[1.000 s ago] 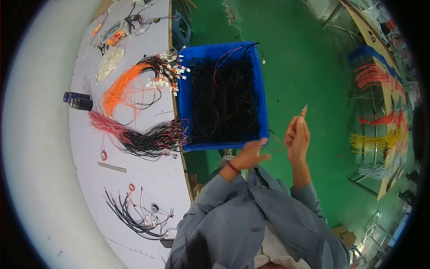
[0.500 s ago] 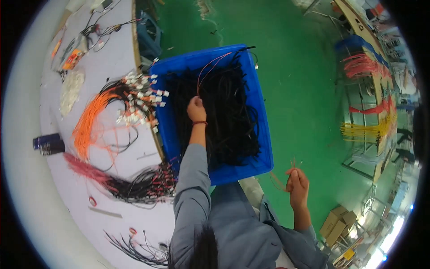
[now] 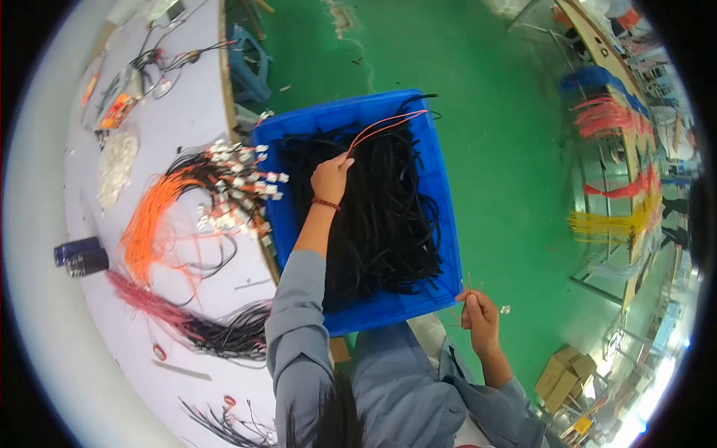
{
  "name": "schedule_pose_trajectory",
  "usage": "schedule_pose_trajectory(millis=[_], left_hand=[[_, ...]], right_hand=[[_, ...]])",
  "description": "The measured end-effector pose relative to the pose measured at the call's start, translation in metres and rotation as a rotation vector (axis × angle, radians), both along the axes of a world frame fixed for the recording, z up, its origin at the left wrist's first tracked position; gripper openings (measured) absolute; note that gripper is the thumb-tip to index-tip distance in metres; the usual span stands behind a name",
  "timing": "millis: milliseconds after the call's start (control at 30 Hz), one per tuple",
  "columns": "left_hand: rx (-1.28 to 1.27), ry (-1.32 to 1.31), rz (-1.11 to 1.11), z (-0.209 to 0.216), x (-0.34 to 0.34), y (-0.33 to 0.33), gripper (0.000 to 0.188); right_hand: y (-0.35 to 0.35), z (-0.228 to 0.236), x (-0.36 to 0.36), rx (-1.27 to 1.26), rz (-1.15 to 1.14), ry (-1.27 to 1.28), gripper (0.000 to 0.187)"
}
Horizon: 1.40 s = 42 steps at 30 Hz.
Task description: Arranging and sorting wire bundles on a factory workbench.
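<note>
The thin orange-red wire pair [image 3: 381, 125] lies over the blue plastic bin [image 3: 451, 243] of black tubing [image 3: 381, 224], one end pinched in the left hand [image 3: 330, 179]. The right hand [image 3: 482, 321], fingers closed, grips fine wires [image 3: 470, 284] beyond the bin's near corner. A white tabletop [image 3: 190, 112] stands left; around spreads green floor [image 3: 508, 187], with a brown cardboard box [image 3: 559, 373] at lower right.

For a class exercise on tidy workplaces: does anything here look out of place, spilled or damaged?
A ragged pale patch breaks the green floor near the top, perhaps wear or a spill. A black strand also pokes over the far rim of the bin, unlike the heap inside.
</note>
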<state>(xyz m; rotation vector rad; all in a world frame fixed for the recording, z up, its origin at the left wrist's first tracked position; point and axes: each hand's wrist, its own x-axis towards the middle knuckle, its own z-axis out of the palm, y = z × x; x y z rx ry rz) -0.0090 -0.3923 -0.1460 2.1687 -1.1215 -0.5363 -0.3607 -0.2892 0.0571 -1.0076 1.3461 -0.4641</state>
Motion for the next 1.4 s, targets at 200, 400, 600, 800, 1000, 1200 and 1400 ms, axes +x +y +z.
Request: schedule_pose_trajectory(millis=[200, 400, 600, 800, 1000, 1200, 1400], left_hand=[[-0.051, 0.011, -0.069, 0.032, 0.029, 0.039, 0.022], [-0.274, -0.106, -0.111, 0.064, 0.030, 0.046, 0.025], [-0.173, -0.400, -0.306, 0.087, 0.027, 0.036, 0.026], [-0.089, -0.700, -0.333, 0.121, 0.025, 0.037, 0.023], [-0.394, -0.567, -0.459, 0.273, 0.022, 0.093, 0.021], [-0.206, -0.834, -0.055, 0.340, 0.121, 0.265, 0.024], [0.617, -1.050, 0.348, 0.237, 0.226, 0.466, 0.035]], right_hand=[[-0.006, 0.009, 0.030, -0.009, 0.128, -0.091, 0.025], [0.009, 0.021, 0.031, 0.035, 0.145, -0.112, 0.026], [0.014, 0.028, 0.029, 0.049, 0.137, -0.124, 0.024], [0.017, 0.032, 0.025, 0.019, 0.074, -0.154, 0.025], [-0.001, -0.002, 0.039, 0.093, 0.002, -0.116, 0.021], [-0.041, -0.096, 0.085, 0.412, 0.021, -0.154, 0.011], [-0.037, -0.167, 0.190, 0.578, 0.138, -0.163, 0.010]])
